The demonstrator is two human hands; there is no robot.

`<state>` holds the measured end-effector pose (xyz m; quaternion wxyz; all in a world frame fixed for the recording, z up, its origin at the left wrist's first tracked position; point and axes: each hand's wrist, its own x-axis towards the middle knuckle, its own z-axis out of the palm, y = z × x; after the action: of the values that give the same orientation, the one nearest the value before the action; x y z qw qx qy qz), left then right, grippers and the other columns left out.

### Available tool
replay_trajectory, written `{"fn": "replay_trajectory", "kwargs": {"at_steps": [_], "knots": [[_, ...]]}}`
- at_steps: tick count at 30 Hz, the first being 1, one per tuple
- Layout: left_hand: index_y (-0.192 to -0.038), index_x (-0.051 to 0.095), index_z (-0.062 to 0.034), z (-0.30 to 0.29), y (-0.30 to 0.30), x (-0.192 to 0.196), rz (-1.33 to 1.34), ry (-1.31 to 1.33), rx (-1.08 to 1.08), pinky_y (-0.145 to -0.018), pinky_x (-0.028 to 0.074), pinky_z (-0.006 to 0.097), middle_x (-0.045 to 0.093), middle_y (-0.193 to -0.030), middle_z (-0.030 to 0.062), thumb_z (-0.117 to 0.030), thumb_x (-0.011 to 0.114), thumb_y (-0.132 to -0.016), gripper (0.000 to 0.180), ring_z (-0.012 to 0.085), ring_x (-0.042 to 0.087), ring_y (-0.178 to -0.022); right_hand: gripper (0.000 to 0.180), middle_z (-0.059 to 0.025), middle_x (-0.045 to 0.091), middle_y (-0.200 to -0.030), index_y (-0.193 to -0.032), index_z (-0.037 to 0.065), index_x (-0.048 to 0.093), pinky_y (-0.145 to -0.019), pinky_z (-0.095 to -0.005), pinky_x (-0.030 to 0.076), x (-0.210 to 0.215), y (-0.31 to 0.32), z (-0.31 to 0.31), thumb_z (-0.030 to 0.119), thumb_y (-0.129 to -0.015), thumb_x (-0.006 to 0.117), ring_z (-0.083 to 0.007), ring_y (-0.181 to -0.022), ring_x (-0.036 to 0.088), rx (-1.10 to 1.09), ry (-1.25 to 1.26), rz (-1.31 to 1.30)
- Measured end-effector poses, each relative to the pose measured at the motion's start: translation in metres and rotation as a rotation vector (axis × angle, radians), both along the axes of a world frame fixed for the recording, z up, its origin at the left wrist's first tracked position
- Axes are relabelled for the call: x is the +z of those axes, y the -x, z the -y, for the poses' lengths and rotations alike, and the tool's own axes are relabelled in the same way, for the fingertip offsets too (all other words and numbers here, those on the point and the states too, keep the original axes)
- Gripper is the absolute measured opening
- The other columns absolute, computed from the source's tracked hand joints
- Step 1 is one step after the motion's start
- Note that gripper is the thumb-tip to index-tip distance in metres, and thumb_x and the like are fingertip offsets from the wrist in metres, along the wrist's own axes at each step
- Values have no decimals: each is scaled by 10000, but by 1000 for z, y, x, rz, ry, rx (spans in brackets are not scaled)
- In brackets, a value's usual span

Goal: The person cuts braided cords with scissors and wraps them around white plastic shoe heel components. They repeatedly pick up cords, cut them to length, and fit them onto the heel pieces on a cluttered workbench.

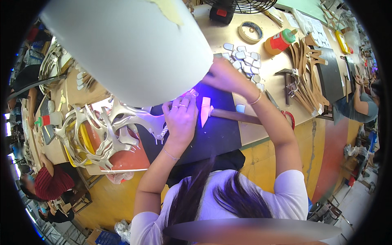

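Note:
On a black mat (222, 141) lit violet, my left hand (181, 116) is bent, its fingertips together at a small pinkish-lit piece that I cannot make out. My right hand (226, 76) reaches in under the rim of a big white lampshade (139, 49); its fingers are hidden and somewhat blurred. Between my forearms lies a hammer (234, 116), its head on the mat and its wooden handle pointing right. Against my left wrist side are metallic strappy cut-outs (110, 139), piled loosely, with a braided tip near my hand.
Several small grey rounded tabs (247, 61) lie beyond my right hand. Farther right are a tape roll (250, 32), a red bottle with green cap (281, 41), brown strap pieces (304, 73) and red-handled scissors (288, 119). A fan (245, 5) stands at the back. Other people sit at both sides.

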<state>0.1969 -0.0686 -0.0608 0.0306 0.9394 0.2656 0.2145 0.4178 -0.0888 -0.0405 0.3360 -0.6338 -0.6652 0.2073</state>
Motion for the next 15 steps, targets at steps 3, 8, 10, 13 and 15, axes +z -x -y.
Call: {"fn": "replay_trajectory", "kwargs": {"at_steps": [3,8,10,13,15], "knots": [[-1015,722,-66,-1,-2,1,3,-18,-14,-883,393,422,675,-1028,17,-136,740,-799,228,182,612,-958,160,-121,675,-954,-997,38,707,-815,-393,528,6,-44,-5,141,-882,662,-305,-876,668,-317,-90,283],[-955,703,-60,-4,-1,1,12,-18,-49,-885,401,408,665,-1013,30,-121,728,-807,162,198,610,-995,95,-99,690,-833,-852,77,722,-750,-401,553,-9,-78,-15,121,-833,640,-281,-804,697,-261,114,838],[-950,701,-59,-4,0,0,8,-19,-53,-892,403,408,661,-1014,38,-120,727,-808,157,208,608,-1013,85,-92,689,-805,-815,80,715,-732,-400,556,-16,-77,-18,103,-810,634,-277,-781,705,-214,119,906],[-943,699,-55,-6,-2,-2,67,-15,-69,-910,405,422,653,-1006,49,-117,725,-810,150,224,605,-1031,90,-86,682,-812,-845,86,715,-720,-393,555,-19,-71,-19,91,-797,639,-272,-790,707,-165,77,966],[-934,699,-51,-7,-3,-4,74,16,-75,-915,410,429,651,-993,54,-109,724,-808,140,230,607,-1027,109,-81,676,-832,-871,90,714,-724,-386,552,-17,-71,-21,83,-789,643,-273,-800,705,-140,42,1014]]}}
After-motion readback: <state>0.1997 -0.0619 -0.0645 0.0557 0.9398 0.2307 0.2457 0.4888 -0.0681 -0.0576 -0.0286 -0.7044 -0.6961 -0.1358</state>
